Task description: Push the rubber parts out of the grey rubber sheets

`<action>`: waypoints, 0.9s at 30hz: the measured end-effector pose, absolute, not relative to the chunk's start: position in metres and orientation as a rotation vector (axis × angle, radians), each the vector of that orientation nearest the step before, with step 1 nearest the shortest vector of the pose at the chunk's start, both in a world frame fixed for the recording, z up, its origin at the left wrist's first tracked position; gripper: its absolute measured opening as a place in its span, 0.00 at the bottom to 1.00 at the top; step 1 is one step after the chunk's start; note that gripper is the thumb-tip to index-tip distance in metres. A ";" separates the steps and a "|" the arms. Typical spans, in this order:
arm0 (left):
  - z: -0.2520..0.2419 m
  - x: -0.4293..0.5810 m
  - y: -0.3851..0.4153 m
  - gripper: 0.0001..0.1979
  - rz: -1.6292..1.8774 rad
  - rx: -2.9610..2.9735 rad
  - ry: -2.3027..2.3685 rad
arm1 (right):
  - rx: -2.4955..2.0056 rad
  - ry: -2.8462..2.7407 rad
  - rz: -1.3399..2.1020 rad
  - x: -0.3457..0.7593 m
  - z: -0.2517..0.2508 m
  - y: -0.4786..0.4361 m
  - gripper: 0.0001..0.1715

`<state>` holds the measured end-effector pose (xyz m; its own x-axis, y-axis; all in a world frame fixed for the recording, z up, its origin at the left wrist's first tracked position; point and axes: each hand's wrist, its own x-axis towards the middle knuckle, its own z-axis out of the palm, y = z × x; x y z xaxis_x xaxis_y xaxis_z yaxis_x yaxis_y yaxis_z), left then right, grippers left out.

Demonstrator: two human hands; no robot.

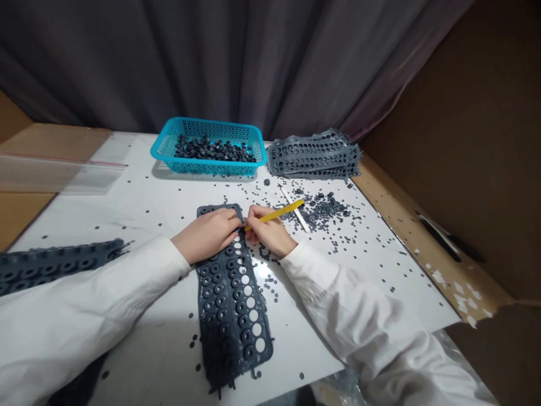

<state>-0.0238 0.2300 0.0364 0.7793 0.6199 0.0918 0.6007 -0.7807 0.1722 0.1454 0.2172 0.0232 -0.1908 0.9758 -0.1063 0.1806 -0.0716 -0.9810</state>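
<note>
On the white board lies a dark grey rubber sheet [230,293] of moulded rings in rows; its right row has several open round holes. My left hand [211,234] rests across the sheet's upper part, fingers curled together at its right edge. Held like a pencil in my right hand [268,231] is a slim yellow pen-like tool [281,211], its lower end at the sheet's right edge. The fingers hide that tip, so its exact kind does not show. Both hands' fingertips nearly meet there.
A blue basket [207,166] of small black rubber parts stands at the back. Beside it are stacked perforated sheets [315,155]. Small dark discs [323,211] and a white stick [295,210] lie right. Another sheet [59,265] is left; dark pens or knives [439,237] lie far right.
</note>
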 end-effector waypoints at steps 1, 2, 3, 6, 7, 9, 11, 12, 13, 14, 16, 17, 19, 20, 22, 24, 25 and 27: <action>0.036 -0.024 0.230 0.09 0.217 2.840 0.978 | -1.303 -1.451 1.345 0.145 0.024 0.217 0.10; 0.036 -0.024 0.230 0.09 0.218 2.843 0.977 | -1.303 -1.457 1.349 0.146 0.024 0.217 0.10; 0.036 -0.024 0.230 0.09 0.217 2.846 0.977 | -1.304 -1.462 1.350 0.146 0.025 0.217 0.10; 0.036 -0.024 0.230 0.09 0.211 2.860 0.977 | -1.305 -1.485 1.341 0.146 0.025 0.217 0.10; 0.036 -0.024 0.230 0.09 0.208 2.867 0.978 | -1.304 -1.503 1.334 0.146 0.025 0.217 0.10; 0.036 -0.024 0.230 0.08 0.202 2.886 0.985 | -1.303 -1.558 1.307 0.145 0.026 0.218 0.11; 0.037 -0.023 0.229 0.07 0.194 2.909 1.000 | -1.313 -1.626 1.275 0.144 0.027 0.219 0.12; 0.038 -0.022 0.229 0.07 0.187 2.925 1.009 | -1.322 -1.653 1.264 0.143 0.028 0.220 0.13; 0.039 -0.022 0.228 0.07 0.179 2.941 1.016 | -1.333 -1.674 1.260 0.143 0.028 0.220 0.13; 0.040 -0.021 0.227 0.08 0.171 2.958 1.019 | -1.344 -1.689 1.260 0.142 0.029 0.221 0.13; 0.041 -0.020 0.227 0.09 0.160 2.983 1.015 | -1.357 -1.720 1.250 0.142 0.029 0.223 0.13; 0.041 -0.019 0.227 0.09 0.155 2.993 1.009 | -1.359 -1.739 1.234 0.142 0.029 0.223 0.13; 0.040 -0.019 0.227 0.11 0.147 3.017 1.008 | -1.352 -1.790 1.184 0.142 0.029 0.225 0.13; 0.039 -0.019 0.228 0.12 0.136 3.044 1.011 | -1.343 -1.815 1.165 0.142 0.028 0.226 0.13; 0.037 -0.020 0.230 0.13 0.135 3.096 1.015 | -1.322 -1.850 1.159 0.142 0.027 0.228 0.13; 0.035 -0.020 0.231 0.14 0.104 3.169 1.001 | -1.308 -1.856 1.193 0.143 0.027 0.229 0.13; 0.035 -0.019 0.230 0.14 0.079 3.190 0.994 | -1.314 -1.847 1.223 0.143 0.027 0.229 0.14; 0.038 -0.019 0.228 0.13 -0.027 3.258 0.973 | -1.328 -1.833 1.275 0.144 0.028 0.229 0.14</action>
